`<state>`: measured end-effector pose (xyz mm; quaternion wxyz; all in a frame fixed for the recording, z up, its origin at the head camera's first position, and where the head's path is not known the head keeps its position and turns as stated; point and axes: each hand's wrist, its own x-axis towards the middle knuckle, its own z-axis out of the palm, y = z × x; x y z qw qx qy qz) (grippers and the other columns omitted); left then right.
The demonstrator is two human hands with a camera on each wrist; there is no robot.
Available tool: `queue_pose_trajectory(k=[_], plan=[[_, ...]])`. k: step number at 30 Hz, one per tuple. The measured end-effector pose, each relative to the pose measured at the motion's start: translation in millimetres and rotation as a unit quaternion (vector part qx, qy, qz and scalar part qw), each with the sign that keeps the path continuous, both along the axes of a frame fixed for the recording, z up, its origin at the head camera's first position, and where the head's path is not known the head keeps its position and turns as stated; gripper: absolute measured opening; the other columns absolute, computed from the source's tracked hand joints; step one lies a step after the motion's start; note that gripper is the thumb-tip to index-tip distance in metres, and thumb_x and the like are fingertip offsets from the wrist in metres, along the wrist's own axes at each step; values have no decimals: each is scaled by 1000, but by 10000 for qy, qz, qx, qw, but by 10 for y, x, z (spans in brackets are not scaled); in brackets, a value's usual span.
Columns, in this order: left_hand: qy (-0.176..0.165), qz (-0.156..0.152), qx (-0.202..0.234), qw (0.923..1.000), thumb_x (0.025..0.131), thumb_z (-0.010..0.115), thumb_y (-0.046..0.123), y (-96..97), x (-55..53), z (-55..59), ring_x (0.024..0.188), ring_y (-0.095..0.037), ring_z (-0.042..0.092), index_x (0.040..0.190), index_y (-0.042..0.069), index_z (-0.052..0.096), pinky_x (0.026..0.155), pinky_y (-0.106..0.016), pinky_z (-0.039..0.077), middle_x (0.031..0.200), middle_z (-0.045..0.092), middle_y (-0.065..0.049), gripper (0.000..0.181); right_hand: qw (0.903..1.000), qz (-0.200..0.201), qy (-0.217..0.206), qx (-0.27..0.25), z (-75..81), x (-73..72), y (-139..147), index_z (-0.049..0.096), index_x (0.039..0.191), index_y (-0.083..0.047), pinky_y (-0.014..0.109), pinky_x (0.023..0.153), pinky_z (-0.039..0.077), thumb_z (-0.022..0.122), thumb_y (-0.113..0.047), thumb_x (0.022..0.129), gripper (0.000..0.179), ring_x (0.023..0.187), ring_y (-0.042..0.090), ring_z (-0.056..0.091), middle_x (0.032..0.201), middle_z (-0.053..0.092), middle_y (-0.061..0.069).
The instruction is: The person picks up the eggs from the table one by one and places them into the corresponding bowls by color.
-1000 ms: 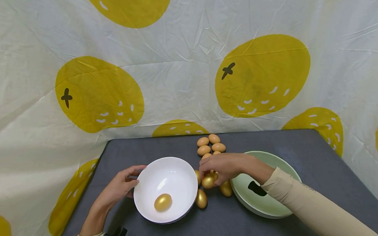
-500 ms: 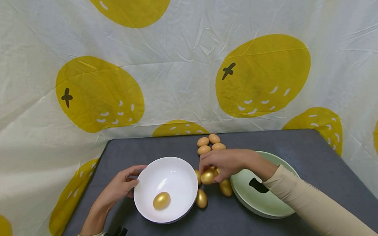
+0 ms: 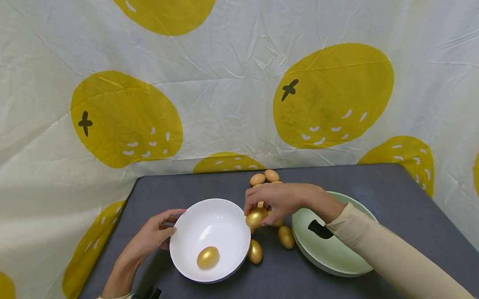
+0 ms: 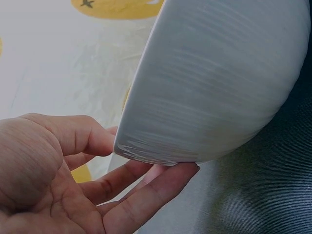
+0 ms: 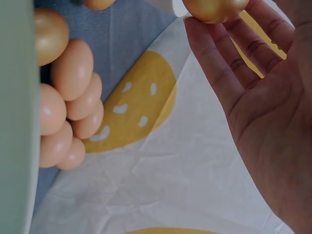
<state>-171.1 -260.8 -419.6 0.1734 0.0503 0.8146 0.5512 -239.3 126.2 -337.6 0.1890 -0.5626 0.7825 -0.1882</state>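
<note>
In the head view my left hand [image 3: 156,231] holds the white bowl [image 3: 230,214] at its left side. The left wrist view has the thumb at the rim and fingertips against the outer wall of the bowl [image 4: 209,87]. One golden egg [image 3: 207,258] lies inside it. My right hand [image 3: 280,203] pinches another golden egg [image 3: 256,218] between thumb and fingers, close by the bowl's right rim. The right wrist view has this golden egg [image 5: 217,7] at the fingertips. A golden egg [image 3: 255,252] and a second golden egg [image 3: 285,237] lie on the table below.
A pale green bowl [image 3: 340,261] stands to the right, partly under my right forearm. Several brown eggs [image 3: 258,180] are bunched at the back of the dark table [image 3: 185,187], partly hidden by the right hand. A patterned white cloth [image 3: 229,109] hangs behind the table.
My right hand has lifted the pinched golden egg up and left, to the white bowl's rim. The egg inside the bowl has rocked slightly. The left hand has stayed in place.
</note>
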Motion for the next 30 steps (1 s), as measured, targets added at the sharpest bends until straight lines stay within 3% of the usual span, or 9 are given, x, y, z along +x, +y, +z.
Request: queue_pose_trajectory(k=[7,21,30], plan=[[-20,8,48,10000,99,58,5,9,10,-3,101,-31,67,148,9,49,68,-50,61,132,56,-24,50,9999,52,-129,-49,4,-7,-108,68,123,-16,33,91,55,75,-11,89,36,103,8,57,119,59,-5],[18,-58,98,9999,99,58,5,23,36,6,102,-31,67,151,5,45,67,-49,61,135,54,-27,53,9992,395,-33,-110,-91,-48,-317,68,123,-15,21,94,51,75,-12,90,33,109,5,58,116,60,-5],[33,-25,73,10000,99,58,5,14,30,-16,102,-32,67,150,6,47,68,-50,61,134,55,-27,53,9975,628,308,-139,-176,-70,-440,69,120,-16,30,92,54,74,-17,92,29,107,3,59,116,61,-5]])
